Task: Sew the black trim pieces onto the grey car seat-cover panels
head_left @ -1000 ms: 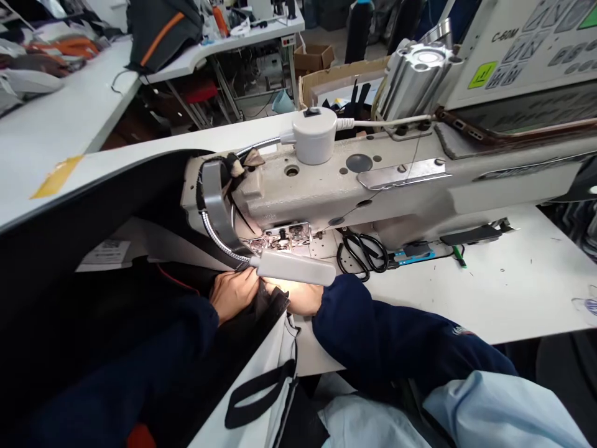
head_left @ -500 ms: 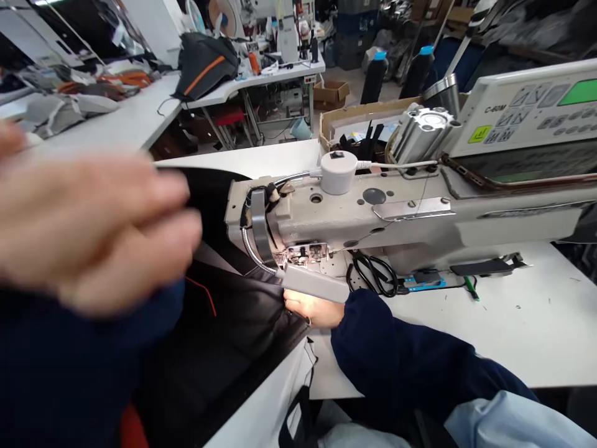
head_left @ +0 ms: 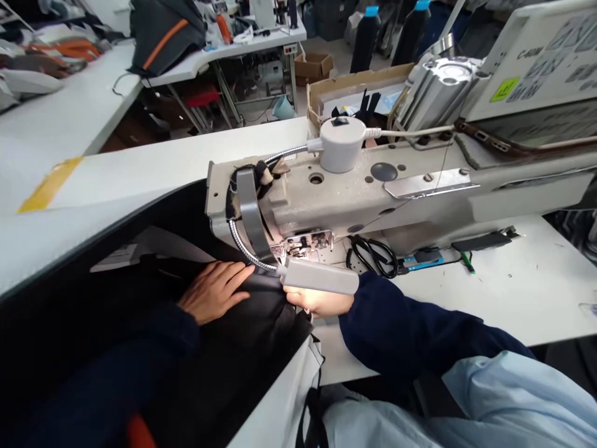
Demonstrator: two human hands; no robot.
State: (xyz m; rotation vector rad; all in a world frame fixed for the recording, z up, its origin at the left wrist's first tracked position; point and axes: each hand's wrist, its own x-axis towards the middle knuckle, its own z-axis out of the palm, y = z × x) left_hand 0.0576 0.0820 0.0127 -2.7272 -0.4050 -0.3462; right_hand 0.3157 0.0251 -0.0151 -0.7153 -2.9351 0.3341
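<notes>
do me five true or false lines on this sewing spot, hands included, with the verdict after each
1. The left hand lies with fingers spread on the black fabric. True.
2. The right hand grips the black-handled scissors. False: it is at the fabric's edge, and the scissors lie apart from it.
3. A yellow strip is on the white table. True.
4. The lamp by the right hand is off. False: it casts bright light on that hand.
5. A cardboard box stands behind the sewing machine. True.
</notes>
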